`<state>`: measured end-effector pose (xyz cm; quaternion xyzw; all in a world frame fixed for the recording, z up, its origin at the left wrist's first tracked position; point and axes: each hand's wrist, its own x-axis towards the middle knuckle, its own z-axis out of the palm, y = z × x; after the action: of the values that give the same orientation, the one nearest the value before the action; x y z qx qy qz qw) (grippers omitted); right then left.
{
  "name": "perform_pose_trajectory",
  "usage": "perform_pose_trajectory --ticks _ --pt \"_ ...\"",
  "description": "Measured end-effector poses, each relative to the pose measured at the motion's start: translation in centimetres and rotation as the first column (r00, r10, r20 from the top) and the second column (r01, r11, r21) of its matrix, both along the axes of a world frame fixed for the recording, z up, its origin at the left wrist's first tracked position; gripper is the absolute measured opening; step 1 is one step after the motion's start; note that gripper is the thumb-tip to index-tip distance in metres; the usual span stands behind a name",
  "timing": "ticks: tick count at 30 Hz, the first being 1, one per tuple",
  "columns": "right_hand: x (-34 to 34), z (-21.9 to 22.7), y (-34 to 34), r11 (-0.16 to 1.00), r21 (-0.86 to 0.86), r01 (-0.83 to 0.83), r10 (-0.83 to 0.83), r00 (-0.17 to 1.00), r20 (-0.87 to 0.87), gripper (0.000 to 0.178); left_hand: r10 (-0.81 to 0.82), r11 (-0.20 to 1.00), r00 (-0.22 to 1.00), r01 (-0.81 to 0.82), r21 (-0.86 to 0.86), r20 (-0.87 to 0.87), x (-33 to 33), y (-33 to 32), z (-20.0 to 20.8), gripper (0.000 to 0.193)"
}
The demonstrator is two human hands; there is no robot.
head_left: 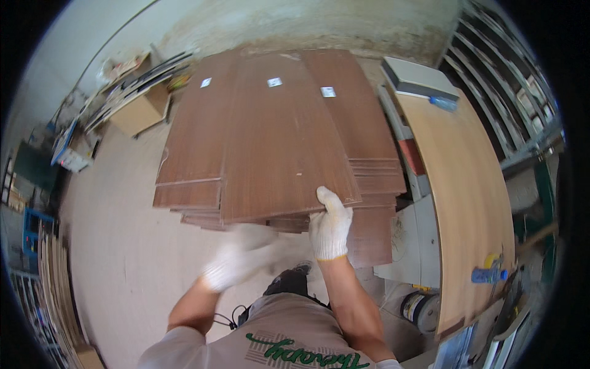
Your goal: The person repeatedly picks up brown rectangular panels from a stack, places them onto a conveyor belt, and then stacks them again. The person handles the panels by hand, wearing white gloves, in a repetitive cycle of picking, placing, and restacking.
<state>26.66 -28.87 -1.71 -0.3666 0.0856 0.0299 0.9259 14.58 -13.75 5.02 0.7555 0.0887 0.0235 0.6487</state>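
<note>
The gloved fingers (327, 198) of the right hand (330, 226) are closed on the near edge of the top board (283, 141), thumb on its upper face. The board lies on a stack (369, 184) of dark brown boards resting on the floor (117, 246). The left hand (236, 261), also gloved, is blurred below the stack's near edge; whether its fingers are open or closed cannot be determined. A long tabletop (467, 197) runs to the right of the stack.
</note>
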Motion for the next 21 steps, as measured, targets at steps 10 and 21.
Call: perform_pose_trajectory --ticks 10,21 --pt "-12.3 8.1 -21.0 0.95 -0.313 -0.022 0.07 0.987 0.142 0.043 0.314 0.9 0.941 -0.255 -0.353 0.122 11.2 3.9 -11.4 0.064" --pt "-44.9 -3.7 -56.5 0.37 -0.777 0.509 -0.871 0.481 -0.099 0.045 -0.146 0.814 0.977 0.209 -0.542 0.157 12.3 -8.2 -10.0 0.06"
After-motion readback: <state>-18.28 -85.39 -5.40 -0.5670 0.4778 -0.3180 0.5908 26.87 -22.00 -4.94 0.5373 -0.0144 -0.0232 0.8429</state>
